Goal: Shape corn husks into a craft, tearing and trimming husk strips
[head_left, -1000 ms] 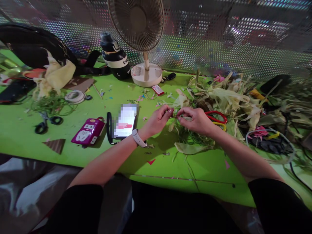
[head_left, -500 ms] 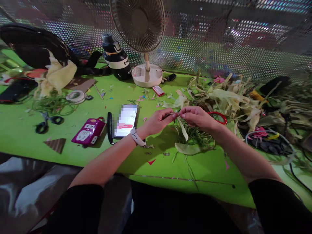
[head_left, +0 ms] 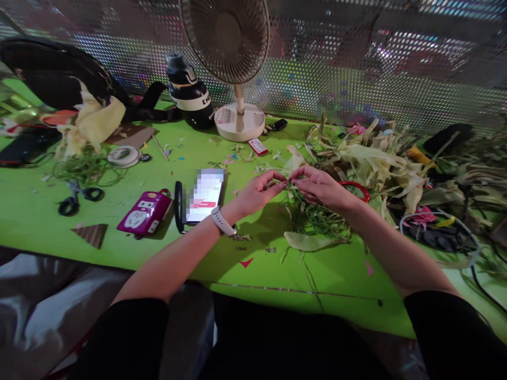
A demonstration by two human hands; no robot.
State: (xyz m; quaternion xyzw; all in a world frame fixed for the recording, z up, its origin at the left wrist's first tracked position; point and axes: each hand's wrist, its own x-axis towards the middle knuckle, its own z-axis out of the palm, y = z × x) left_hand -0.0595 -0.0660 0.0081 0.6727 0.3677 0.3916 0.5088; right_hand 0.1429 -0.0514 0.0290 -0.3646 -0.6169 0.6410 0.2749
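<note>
My left hand (head_left: 261, 192), with a white band on its wrist, is closed in a pinch, thumb and index finger together at the tips. My right hand (head_left: 319, 187) pinches too, its fingertips almost touching those of the left. What lies between the fingertips is too small to make out. Just under my right hand is a tangle of green strips (head_left: 322, 219). A pale corn husk piece (head_left: 312, 241) lies in front of it, and a heap of dry corn husks (head_left: 368, 161) spreads behind and to the right.
A phone (head_left: 204, 195), purple pouch (head_left: 146, 212) and scissors (head_left: 75, 198) lie left on the green table (head_left: 214, 258). Behind stand a fan (head_left: 240, 122) and a black bottle (head_left: 192, 100). A red ring (head_left: 362, 189) and cables (head_left: 475, 237) are at right. Paper scraps are scattered about.
The pale husk strip that hung below my fingertips no longer shows there. My hands have shifted only slightly, and my right fingers have extended a little.
</note>
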